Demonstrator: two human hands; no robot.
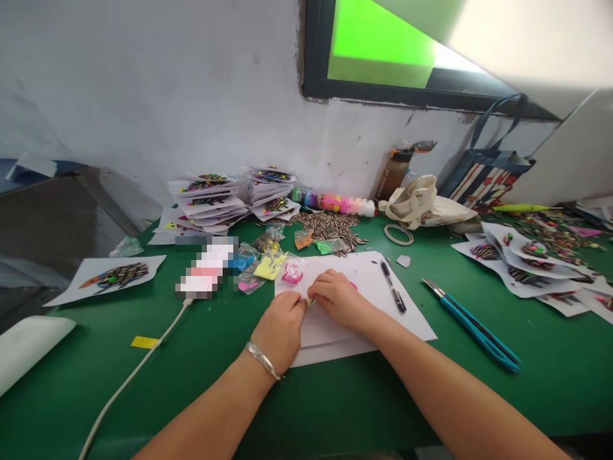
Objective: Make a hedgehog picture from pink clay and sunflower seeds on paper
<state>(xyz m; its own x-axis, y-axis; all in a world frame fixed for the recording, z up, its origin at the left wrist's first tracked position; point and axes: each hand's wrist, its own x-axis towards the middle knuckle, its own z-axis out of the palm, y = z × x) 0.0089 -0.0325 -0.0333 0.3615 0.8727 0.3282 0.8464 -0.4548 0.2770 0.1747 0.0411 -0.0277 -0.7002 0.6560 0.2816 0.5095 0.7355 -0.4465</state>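
Observation:
White sheets of paper point(316, 342) lie on the green table, with both hands over them. My left hand point(280, 326), a silver bangle at its wrist, is closed, its thumb and forefinger close to my right fingertips; what it grips is hidden. My right hand point(338, 297) is closed in a pinch at a tiny yellow-green bit point(311, 301) that shows between the two hands. Just beyond them sits a clear bag with pink, clay-like stuff point(292, 273). A black pen point(393, 287) rests on the right side of the paper.
Striped seeds point(330, 229) lie in a heap behind the paper, near small bags, one yellow point(271, 263). Blue tweezers point(472, 326) lie at right. Seed-decorated sheets point(208, 198) are stacked behind. A phone point(208, 268) with a white cable point(138, 370) is at left.

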